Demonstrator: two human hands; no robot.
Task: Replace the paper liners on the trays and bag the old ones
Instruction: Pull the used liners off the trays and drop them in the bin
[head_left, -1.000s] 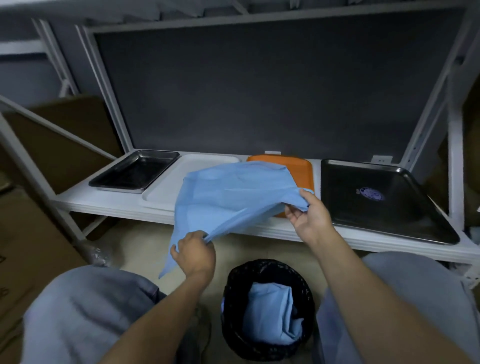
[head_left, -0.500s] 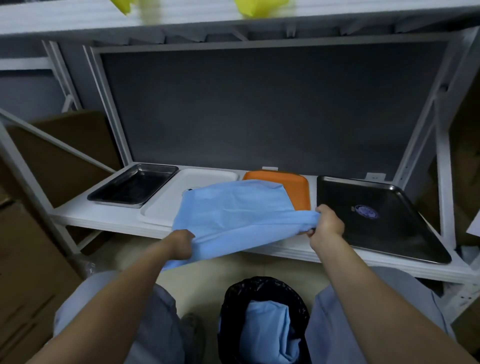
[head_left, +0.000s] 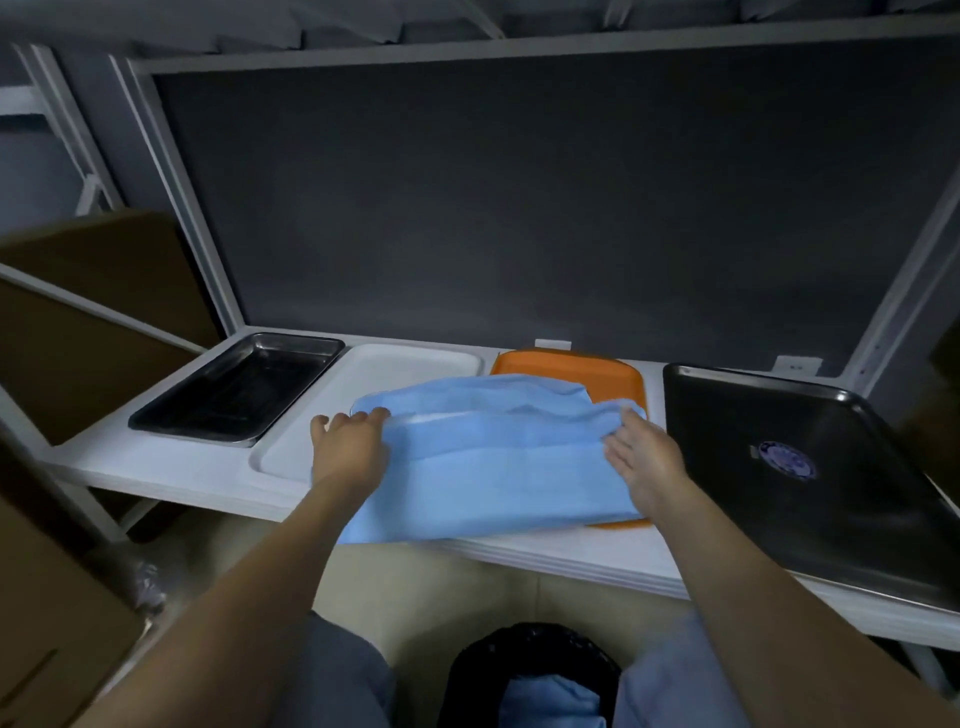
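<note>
Cardboard boxes (head_left: 78, 322) sitting off to the left, dark grey back panel (head_left: 519, 208) behind the white shelf (head_left: 171, 470) — beige floor (head_left: 441, 587) underneath.

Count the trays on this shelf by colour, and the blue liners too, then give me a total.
Metal: 2, the small metal tray at the left end, the large metal tray at the right.
White: 1, the white tray.
Orange: 1, the orange tray.
Blue liners: 2, the spread liner over the orange tray, the bagged liner in the black bag.
Total: 6.
</note>
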